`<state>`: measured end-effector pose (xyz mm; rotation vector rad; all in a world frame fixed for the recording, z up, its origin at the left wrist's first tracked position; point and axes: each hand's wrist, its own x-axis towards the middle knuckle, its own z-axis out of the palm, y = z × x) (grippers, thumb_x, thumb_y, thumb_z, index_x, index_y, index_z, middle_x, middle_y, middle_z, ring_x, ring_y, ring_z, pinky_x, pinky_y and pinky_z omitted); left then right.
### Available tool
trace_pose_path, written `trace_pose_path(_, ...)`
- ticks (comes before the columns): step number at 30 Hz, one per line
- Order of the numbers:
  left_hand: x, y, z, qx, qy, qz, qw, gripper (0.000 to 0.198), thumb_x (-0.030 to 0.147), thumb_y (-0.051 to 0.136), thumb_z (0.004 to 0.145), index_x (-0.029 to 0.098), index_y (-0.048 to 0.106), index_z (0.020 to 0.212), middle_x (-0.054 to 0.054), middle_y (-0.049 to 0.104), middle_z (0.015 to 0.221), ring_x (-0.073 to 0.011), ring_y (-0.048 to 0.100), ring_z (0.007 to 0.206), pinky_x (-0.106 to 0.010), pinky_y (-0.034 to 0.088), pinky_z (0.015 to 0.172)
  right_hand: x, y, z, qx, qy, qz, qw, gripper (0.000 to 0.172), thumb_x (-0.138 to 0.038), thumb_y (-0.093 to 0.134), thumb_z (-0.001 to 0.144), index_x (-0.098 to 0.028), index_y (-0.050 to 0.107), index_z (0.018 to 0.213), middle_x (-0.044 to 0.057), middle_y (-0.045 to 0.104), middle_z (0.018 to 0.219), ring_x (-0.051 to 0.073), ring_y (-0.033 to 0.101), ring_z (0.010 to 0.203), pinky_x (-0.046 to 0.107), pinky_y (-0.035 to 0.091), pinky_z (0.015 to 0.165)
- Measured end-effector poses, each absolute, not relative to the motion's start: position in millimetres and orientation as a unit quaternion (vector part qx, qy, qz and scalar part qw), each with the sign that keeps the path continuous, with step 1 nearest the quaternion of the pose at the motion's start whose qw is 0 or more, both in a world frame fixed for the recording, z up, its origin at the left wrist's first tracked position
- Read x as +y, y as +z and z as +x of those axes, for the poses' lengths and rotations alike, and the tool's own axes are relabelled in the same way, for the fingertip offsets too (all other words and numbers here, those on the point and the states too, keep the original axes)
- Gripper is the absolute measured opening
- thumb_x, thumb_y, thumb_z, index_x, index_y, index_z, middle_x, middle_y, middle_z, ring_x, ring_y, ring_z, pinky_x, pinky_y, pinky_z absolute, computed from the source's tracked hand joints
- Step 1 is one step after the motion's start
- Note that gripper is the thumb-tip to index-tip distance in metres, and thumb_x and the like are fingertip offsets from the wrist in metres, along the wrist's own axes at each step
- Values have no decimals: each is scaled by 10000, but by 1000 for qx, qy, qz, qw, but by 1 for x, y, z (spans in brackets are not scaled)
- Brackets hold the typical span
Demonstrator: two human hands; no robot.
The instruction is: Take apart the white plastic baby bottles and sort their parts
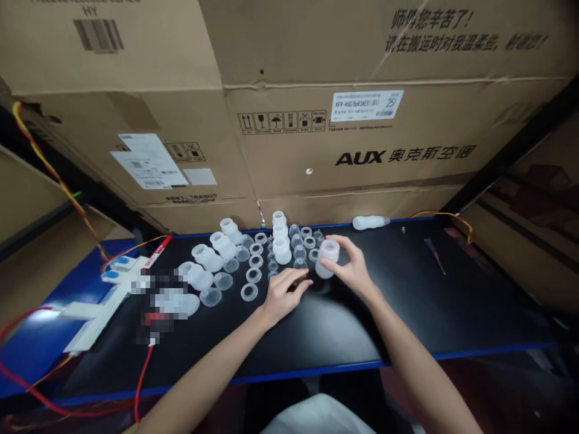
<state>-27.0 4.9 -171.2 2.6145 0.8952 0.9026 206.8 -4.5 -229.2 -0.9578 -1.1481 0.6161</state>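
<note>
My right hand (pixel 355 268) grips a small translucent white bottle (pixel 325 268), with thumb and fingers around its upper part and its mouth facing up. To the left of it, my left hand (pixel 284 294) hovers over the black tabletop, its thumb and curved fingertips apart and nothing visible between them. Just beyond the left hand stands a column of white bottles (pixel 282 250). Clear domed caps (pixel 300 253) and ring-shaped collars (pixel 249 292) lie in rows on both sides of that column.
More white bottles (pixel 207 258) lie in a slanted row at left, beside clear round covers (pixel 210 296). A power strip (pixel 108 307) with red cables is at far left. A white bottle (pixel 368 222) and a screwdriver (pixel 434 256) lie at right. Large cardboard boxes (pixel 289 163) wall the back.
</note>
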Motion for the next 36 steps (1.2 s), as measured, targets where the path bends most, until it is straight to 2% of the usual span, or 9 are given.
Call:
trace_pose_path(4, -10, -165, -20, 377, 336, 840, 196, 831, 465, 890, 848, 176, 487, 1514, -192, 696, 1356, -259, 750, 1169, -336, 683, 820, -17, -217, 175, -498, 433, -312, 684, 540, -638, 812, 887, -243, 645, 1217, 95, 755, 1146, 282, 745, 1019, 416, 624, 914)
trace_pose_path(9, -11, -149, -18, 435, 286, 768, 372, 537, 409, 926, 773, 179, 657, 1176, -84, 795, 1034, -211, 786, 911, -306, 637, 795, -15, -220, 168, -443, 518, -258, 685, 542, -648, 880, 807, -229, 680, 1085, 58, 697, 988, 238, 677, 875, 367, 598, 800)
trace_pose_path(12, -2, -140, -21, 428, 219, 681, 552, 465, 469, 932, 766, 138, 687, 983, -95, 787, 925, -227, 781, 812, -300, 620, 716, -11, -223, 172, -416, 569, -217, 675, 557, -664, 889, 775, -199, 762, 1055, 84, 677, 1044, 238, 650, 891, 344, 566, 762)
trace_pose_path(17, 3, -138, -26, 387, 135, 503, 761, 627, 541, 953, 720, 78, 712, 1069, -189, 794, 968, -304, 792, 735, -370, 645, 652, -8, -228, 180, -399, 680, -112, 605, 619, -620, 926, 747, -205, 827, 1195, 117, 706, 1235, 268, 676, 1043, 344, 549, 874)
trace_pose_path(20, 4, -140, -28, 385, 174, 488, 764, 598, 468, 962, 724, 78, 717, 1106, -208, 797, 1009, -327, 805, 800, -389, 656, 700, -4, -232, 189, -390, 673, -156, 609, 639, -510, 939, 800, -272, 765, 1366, 92, 726, 1288, 257, 675, 1124, 366, 525, 999)
trace_pose_path(24, 10, -139, -30, 392, 218, 520, 727, 549, 415, 983, 698, 88, 723, 1053, -205, 795, 1075, -341, 805, 891, -425, 652, 809, 0, -237, 196, -375, 604, -245, 660, 510, -519, 868, 899, -294, 763, 1344, 74, 749, 1201, 220, 667, 1052, 356, 524, 992)
trace_pose_path(27, 11, -137, -32, 409, 230, 552, 689, 501, 392, 978, 710, 96, 735, 1033, -165, 799, 1043, -298, 794, 885, -376, 632, 812, -2, -233, 191, -382, 614, -179, 667, 624, -651, 871, 845, -272, 762, 1329, 93, 744, 1173, 235, 667, 1022, 354, 540, 936)
trace_pose_path(33, 9, -139, -37, 418, 173, 550, 702, 570, 421, 979, 694, 85, 785, 1111, -147, 792, 1000, -280, 779, 839, -331, 609, 757, -3, -233, 170, -356, 657, -160, 645, 669, -653, 975, 692, -250, 792, 1193, 51, 748, 1012, 197, 663, 877, 302, 534, 828)
trace_pose_path(36, 10, -144, -37, 425, 182, 537, 705, 599, 469, 967, 707, 80, 799, 1130, -166, 790, 1009, -285, 783, 852, -332, 610, 768, 0, -242, 169, -333, 669, -171, 642, 631, -599, 972, 736, -248, 776, 1223, 53, 758, 1036, 191, 669, 887, 290, 524, 833)
